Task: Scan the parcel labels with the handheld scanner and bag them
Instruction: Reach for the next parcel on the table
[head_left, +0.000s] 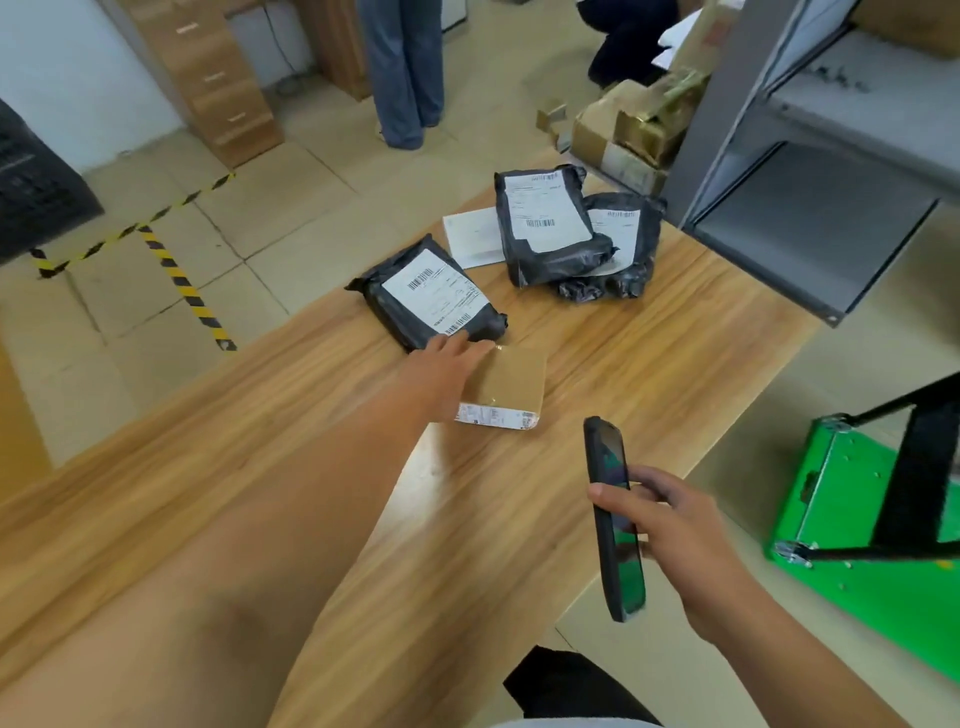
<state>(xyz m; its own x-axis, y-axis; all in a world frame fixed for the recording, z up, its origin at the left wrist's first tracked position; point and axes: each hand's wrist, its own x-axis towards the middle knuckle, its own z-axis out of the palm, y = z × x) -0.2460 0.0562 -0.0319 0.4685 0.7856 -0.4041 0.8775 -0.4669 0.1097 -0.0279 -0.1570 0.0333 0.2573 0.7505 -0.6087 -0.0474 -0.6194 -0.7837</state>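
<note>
- The left hand (441, 374) reaches out over the wooden table (260, 493). Its fingers are straight and lie flat on the top of a small brown box (514, 384).
- A white label (496, 417) with barcodes wraps the near side of the box. The print is too small to read.
- The right hand (670, 535) grips the handheld scanner (613, 519), a slim device in a black case. The thumb is across its front and the fingers are behind it. It is held on edge above the table's near right part, and its screen shows green.
- A black mailer (410, 312) lies just beyond the box with its white shipping label up. Barcodes show at both ends of the label, but the text is illegible.
- Farther back, a second black mailer (545, 223) leans on a third (623, 244). Both carry barcoded labels too blurred to read.
- A white sheet (470, 236) lies partly under the second mailer.
- A green crate (857, 545) stands on the floor to the right of the table.
</note>
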